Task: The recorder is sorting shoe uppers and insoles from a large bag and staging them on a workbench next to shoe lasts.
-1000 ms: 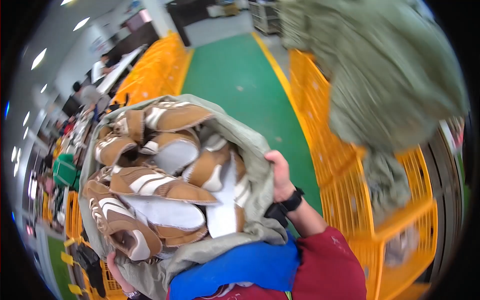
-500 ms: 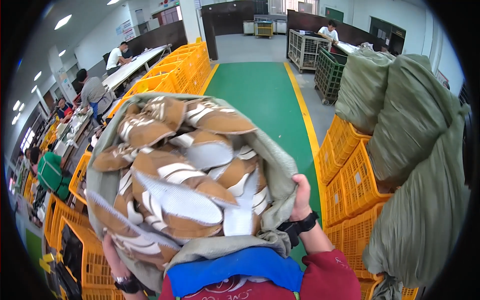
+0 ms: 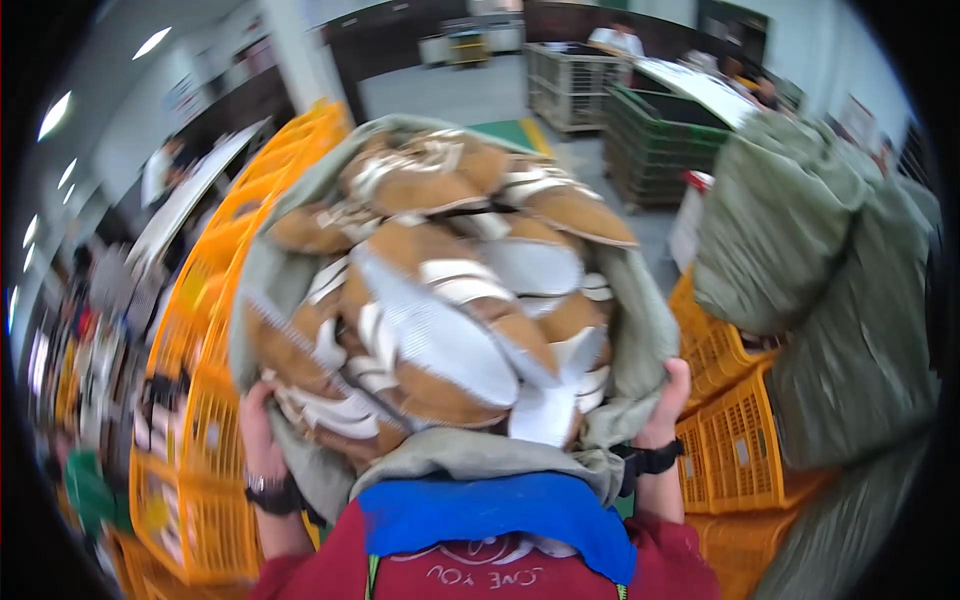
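Holding a grey-green sack (image 3: 648, 300), mouth turned up, close in front of the body, with brown-and-white shoes (image 3: 430, 330) heaped to its brim. Clasping the sack's lower left side with the left grip (image 3: 262, 435), forearm rising almost upright from the lower edge, wrist circled by a dark band (image 3: 272, 494). Clasping the right side with the right grip (image 3: 663, 405) at a slightly higher level, one fingertip showing above the edge, forearm also near upright, wrist wrapped in a black strap (image 3: 656, 460). Keeping both arms roughly parallel, pushed out of dark red sleeves (image 3: 668, 548), on either side of a blue cloth (image 3: 490, 510) across the chest.

Hidden behind the fabric: most fingers of both hands. Also out of sight: the sack's underside and the lower layers of shoes; cannot tell how many pairs. Smeared by blur: shoe edges, yellow crates (image 3: 205, 420) at left and a long white surface (image 3: 195, 195) beyond. Too soft to make out: a green-clad figure (image 3: 92, 490) near the left rim. Cut off by the dark border at right: bulging green bags (image 3: 850, 350).
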Demonstrator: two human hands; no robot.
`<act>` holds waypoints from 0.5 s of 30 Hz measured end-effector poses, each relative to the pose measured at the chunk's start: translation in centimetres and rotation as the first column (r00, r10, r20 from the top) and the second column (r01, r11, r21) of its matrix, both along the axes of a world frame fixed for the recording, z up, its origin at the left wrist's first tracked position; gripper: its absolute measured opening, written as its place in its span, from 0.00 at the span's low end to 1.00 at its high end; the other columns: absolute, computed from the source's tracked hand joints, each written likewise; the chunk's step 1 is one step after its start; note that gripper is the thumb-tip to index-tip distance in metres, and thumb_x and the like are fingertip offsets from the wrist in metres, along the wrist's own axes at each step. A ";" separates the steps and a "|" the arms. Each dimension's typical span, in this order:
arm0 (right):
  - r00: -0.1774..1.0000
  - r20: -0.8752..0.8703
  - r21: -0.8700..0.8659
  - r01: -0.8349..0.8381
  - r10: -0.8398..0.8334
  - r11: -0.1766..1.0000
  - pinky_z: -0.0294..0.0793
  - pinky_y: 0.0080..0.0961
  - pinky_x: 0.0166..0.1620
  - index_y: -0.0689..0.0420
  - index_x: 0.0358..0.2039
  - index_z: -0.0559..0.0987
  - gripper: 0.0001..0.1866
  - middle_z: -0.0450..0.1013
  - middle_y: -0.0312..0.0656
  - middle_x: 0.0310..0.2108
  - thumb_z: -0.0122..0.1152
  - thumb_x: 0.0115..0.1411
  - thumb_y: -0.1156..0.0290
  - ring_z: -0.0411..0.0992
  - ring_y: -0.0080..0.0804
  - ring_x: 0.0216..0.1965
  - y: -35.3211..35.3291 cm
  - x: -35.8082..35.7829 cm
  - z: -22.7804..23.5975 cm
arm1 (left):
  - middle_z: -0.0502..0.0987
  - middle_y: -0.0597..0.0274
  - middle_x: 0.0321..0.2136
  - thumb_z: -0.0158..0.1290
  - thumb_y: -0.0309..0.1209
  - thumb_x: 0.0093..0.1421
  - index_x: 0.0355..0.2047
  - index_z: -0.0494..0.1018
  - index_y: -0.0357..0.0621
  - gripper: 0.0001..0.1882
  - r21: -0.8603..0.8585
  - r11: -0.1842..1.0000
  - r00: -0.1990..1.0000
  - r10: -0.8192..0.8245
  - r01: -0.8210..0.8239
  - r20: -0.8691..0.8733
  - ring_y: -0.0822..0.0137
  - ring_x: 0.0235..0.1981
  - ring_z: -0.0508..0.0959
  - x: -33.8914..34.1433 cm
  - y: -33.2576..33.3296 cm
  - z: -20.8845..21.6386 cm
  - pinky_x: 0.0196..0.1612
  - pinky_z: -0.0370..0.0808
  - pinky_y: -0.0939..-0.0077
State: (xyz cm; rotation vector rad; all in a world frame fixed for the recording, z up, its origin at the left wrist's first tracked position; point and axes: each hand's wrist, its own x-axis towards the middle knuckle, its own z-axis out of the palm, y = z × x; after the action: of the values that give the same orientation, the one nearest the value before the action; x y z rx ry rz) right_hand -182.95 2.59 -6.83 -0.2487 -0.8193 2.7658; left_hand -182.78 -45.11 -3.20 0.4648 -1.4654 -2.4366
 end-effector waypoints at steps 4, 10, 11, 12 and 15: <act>0.999 -0.047 -0.026 0.006 -0.008 1.000 0.67 0.30 0.50 0.64 0.48 0.69 0.25 0.70 0.46 0.44 0.45 0.51 0.63 0.69 0.39 0.43 5.0 -17.7 1.1 | 0.75 0.55 0.40 0.43 0.31 0.56 0.45 0.68 0.34 0.18 0.050 0.996 0.997 -0.067 0.069 -0.040 0.62 0.39 0.76 -18.8 5.7 -0.1 0.45 0.72 0.70; 0.982 0.003 -0.106 0.188 -0.189 0.976 0.66 0.31 0.51 0.65 0.48 0.68 0.26 0.70 0.47 0.45 0.45 0.51 0.63 0.69 0.40 0.44 15.9 -42.2 3.1 | 0.74 0.55 0.40 0.42 0.29 0.56 0.47 0.66 0.34 0.18 -0.014 0.952 0.951 -0.307 0.307 -0.039 0.62 0.40 0.75 -54.5 18.9 2.6 0.43 0.73 0.71; 0.973 0.000 -0.107 0.230 -0.232 0.967 0.66 0.31 0.51 0.65 0.48 0.68 0.26 0.70 0.47 0.45 0.45 0.51 0.63 0.69 0.40 0.44 17.7 -46.1 3.6 | 0.74 0.56 0.41 0.42 0.27 0.56 0.47 0.66 0.35 0.19 -0.082 0.937 0.935 -0.346 0.340 -0.073 0.63 0.39 0.76 -61.2 21.5 2.5 0.42 0.72 0.72; 0.963 0.009 -0.101 0.270 -0.270 0.958 0.66 0.31 0.51 0.66 0.48 0.68 0.26 0.70 0.47 0.45 0.45 0.51 0.63 0.69 0.40 0.44 19.2 -50.0 3.9 | 0.74 0.56 0.41 0.42 0.26 0.55 0.48 0.66 0.35 0.19 -0.116 0.912 0.915 -0.401 0.394 -0.049 0.64 0.39 0.76 -66.6 23.5 3.9 0.41 0.72 0.72; 0.923 0.027 -0.121 0.385 -0.385 0.915 0.66 0.31 0.51 0.66 0.48 0.68 0.26 0.70 0.48 0.44 0.45 0.51 0.63 0.69 0.40 0.44 24.2 -58.9 4.8 | 0.74 0.57 0.41 0.42 0.24 0.55 0.47 0.66 0.34 0.19 -0.177 0.834 0.842 -0.537 0.523 -0.045 0.64 0.37 0.76 -81.8 32.1 6.6 0.40 0.73 0.73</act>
State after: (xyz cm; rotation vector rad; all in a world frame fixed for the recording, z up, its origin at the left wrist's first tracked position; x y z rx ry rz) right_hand -241.84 26.77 -2.00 -0.3917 -0.5284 2.4432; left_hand -264.55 -12.97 3.37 -0.1182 -1.9342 -2.6538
